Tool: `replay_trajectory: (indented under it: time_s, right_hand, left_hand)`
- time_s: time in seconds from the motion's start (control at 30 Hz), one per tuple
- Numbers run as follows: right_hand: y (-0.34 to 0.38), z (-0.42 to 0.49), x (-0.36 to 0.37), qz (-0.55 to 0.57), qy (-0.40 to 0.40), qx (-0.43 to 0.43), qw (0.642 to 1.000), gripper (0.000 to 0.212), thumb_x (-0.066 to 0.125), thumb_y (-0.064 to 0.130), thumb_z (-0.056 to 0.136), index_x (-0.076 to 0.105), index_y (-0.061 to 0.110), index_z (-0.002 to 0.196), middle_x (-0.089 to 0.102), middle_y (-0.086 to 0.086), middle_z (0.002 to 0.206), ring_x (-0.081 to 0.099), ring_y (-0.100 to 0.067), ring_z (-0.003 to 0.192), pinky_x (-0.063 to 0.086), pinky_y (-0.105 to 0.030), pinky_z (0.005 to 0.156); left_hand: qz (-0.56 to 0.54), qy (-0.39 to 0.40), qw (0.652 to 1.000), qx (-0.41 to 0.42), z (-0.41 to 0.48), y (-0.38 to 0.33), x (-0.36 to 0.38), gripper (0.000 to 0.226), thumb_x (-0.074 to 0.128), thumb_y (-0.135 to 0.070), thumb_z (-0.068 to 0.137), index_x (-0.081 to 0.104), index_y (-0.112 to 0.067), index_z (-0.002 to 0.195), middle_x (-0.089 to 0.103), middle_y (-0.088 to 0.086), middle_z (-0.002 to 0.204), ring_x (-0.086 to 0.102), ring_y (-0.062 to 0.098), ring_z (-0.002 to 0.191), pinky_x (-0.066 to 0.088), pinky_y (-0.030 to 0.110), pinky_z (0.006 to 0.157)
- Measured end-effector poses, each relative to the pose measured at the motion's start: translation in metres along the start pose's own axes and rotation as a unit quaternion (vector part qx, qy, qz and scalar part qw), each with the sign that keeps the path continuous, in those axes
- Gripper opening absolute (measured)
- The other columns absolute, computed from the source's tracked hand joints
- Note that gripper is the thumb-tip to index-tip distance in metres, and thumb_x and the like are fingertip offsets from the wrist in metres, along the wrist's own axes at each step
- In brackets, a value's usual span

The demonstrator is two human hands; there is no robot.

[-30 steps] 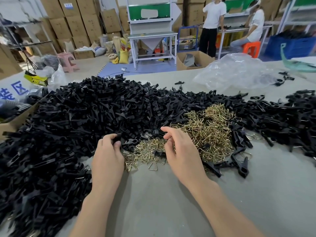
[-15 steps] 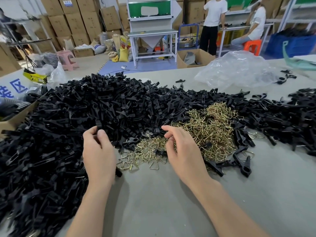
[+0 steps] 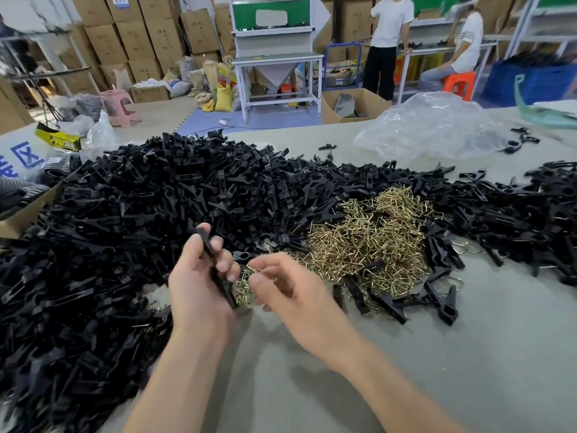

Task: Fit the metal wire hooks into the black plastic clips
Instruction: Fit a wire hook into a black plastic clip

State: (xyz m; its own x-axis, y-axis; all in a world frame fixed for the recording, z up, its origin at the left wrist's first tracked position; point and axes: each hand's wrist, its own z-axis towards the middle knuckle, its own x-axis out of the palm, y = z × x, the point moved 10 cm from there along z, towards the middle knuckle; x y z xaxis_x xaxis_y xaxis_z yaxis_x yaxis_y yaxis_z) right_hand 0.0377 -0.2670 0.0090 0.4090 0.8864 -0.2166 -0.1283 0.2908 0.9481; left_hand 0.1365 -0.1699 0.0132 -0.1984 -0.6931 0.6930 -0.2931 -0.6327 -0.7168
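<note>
— What was in the left hand (image 3: pixel 199 285)?
— One black clip (image 3: pixel 218 278), held lengthwise above the counter (image 3: pixel 468 354). My fingers were curled round it, so that grip was clamped on it. The fingers covered part of its far side, and I could not make out whether any wire sat in it.
— And the right hand (image 3: pixel 293 292)?
— Just beside the left, fingers curled, thumb and forefinger close together. It was blurred, and gold wire lay right behind the fingertips. I could not tell whether that grip pinched a hook or nothing.
— Where was the stock?
— The wire hooks (image 3: pixel 368 245) lay in a tangled gold pile on the counter, past the right hand. Single hooks were hard to pick out in it. The heap of clips (image 3: pixel 140 220) ringed the pile behind and ran on to both sides, cut off by the frame at the left and right edges.
— Anything else?
— A crumpled clear plastic bag (image 3: pixel 431 129) lay at the far side. A cardboard box (image 3: pixel 25 214) at the left edge was only partly in view.
</note>
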Motion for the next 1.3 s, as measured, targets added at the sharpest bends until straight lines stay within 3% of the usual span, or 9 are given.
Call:
replay_trajectory:
  time_s: [0.07, 0.23, 0.37, 0.5, 0.6, 0.7, 0.8, 1.13, 1.3]
  right_hand:
    - [-0.007, 0.000, 0.010, 0.012, 0.018, 0.030, 0.999, 0.030, 0.066, 0.062, 0.084, 0.059, 0.047, 0.109, 0.070, 0.013, 0.101, 0.070, -0.021, 0.086, 0.056, -0.053, 0.088]
    - [-0.015, 0.002, 0.014, 0.093, 0.022, 0.059, 0.994, 0.035, 0.076, 0.053, 0.070, 0.055, 0.047, 0.097, 0.070, 0.012, 0.089, 0.066, -0.009, 0.073, 0.055, -0.044, 0.087]
    - [-0.014, 0.001, 0.012, 0.078, 0.028, 0.064, 0.994, 0.034, 0.072, 0.041, 0.078, 0.056, 0.040, 0.108, 0.069, 0.016, 0.086, 0.066, -0.016, 0.078, 0.052, -0.044, 0.091]
    - [-0.011, 0.005, -0.006, 0.074, -0.010, 0.062, 0.995, 0.022, 0.070, 0.019, 0.094, 0.066, 0.037, 0.107, 0.067, 0.010, 0.082, 0.066, -0.018, 0.078, 0.054, -0.037, 0.081]
    - [-0.011, 0.008, -0.027, 0.102, -0.047, 0.065, 0.992, 0.023, 0.072, 0.016, 0.093, 0.068, 0.033, 0.107, 0.071, 0.006, 0.088, 0.073, -0.021, 0.082, 0.058, -0.029, 0.078]
    - [-0.014, 0.011, -0.043, 0.160, -0.081, 0.073, 0.981, 0.023, 0.075, 0.015, 0.091, 0.068, 0.024, 0.111, 0.075, 0.003, 0.103, 0.072, -0.009, 0.083, 0.056, -0.019, 0.073]
    - [-0.019, 0.012, -0.052, 0.178, -0.100, 0.078, 0.976, 0.029, 0.076, 0.016, 0.089, 0.062, 0.025, 0.113, 0.074, 0.018, 0.089, 0.067, 0.000, 0.074, 0.052, -0.015, 0.067]
    - [-0.005, 0.013, -0.047, 0.193, -0.052, 0.043, 0.979, 0.032, 0.079, 0.014, 0.087, 0.063, 0.035, 0.106, 0.067, 0.010, 0.080, 0.048, -0.009, 0.049, 0.038, -0.020, 0.043]
    - [-0.003, 0.012, -0.039, 0.205, -0.022, 0.023, 0.978, 0.032, 0.072, 0.006, 0.091, 0.067, 0.035, 0.105, 0.068, -0.001, 0.087, 0.053, -0.010, 0.053, 0.043, -0.021, 0.048]
  left_hand:
    - [0.004, 0.000, 1.000, -0.010, -0.007, 0.007, 0.006, 0.016, 0.043, -0.025, 0.102, 0.059, -0.023, 0.100, 0.049, -0.009, 0.071, 0.035, 0.009, 0.054, 0.031, 0.020, 0.050]
    - [0.012, 0.004, 1.000, -0.004, -0.016, 0.013, 0.011, 0.017, 0.043, -0.026, 0.104, 0.060, -0.024, 0.099, 0.052, -0.009, 0.072, 0.041, 0.009, 0.058, 0.033, 0.023, 0.060]
    - [0.041, 0.034, 0.998, 0.016, -0.015, 0.009, 0.016, 0.019, 0.042, -0.026, 0.105, 0.060, -0.024, 0.100, 0.054, -0.009, 0.077, 0.049, 0.009, 0.067, 0.037, 0.026, 0.070]
    - [0.042, 0.011, 0.999, 0.018, -0.009, 0.006, 0.007, 0.018, 0.046, -0.024, 0.104, 0.063, -0.023, 0.099, 0.059, -0.009, 0.076, 0.056, 0.008, 0.068, 0.042, 0.027, 0.076]
    - [0.061, 0.003, 0.998, 0.007, -0.003, 0.009, 0.003, 0.017, 0.049, -0.019, 0.104, 0.066, -0.020, 0.100, 0.063, -0.008, 0.074, 0.059, 0.007, 0.065, 0.045, 0.025, 0.071]
    - [0.104, 0.048, 0.993, -0.021, -0.006, 0.020, 0.013, 0.019, 0.049, -0.015, 0.103, 0.066, -0.019, 0.110, 0.067, -0.005, 0.078, 0.061, 0.008, 0.063, 0.049, 0.022, 0.062]
    - [0.126, 0.091, 0.987, -0.046, -0.013, 0.031, 0.022, 0.030, 0.046, -0.009, 0.104, 0.063, -0.024, 0.124, 0.068, 0.000, 0.078, 0.057, 0.010, 0.057, 0.047, 0.019, 0.052]
    - [0.210, 0.131, 0.968, -0.036, -0.019, 0.035, 0.029, 0.042, 0.051, -0.012, 0.102, 0.070, -0.046, 0.119, 0.060, -0.003, 0.074, 0.047, 0.011, 0.052, 0.041, 0.022, 0.049]
    - [0.222, 0.151, 0.963, -0.033, -0.022, 0.038, 0.033, 0.044, 0.047, -0.012, 0.104, 0.069, -0.046, 0.119, 0.059, 0.002, 0.072, 0.047, 0.012, 0.055, 0.044, 0.028, 0.052]
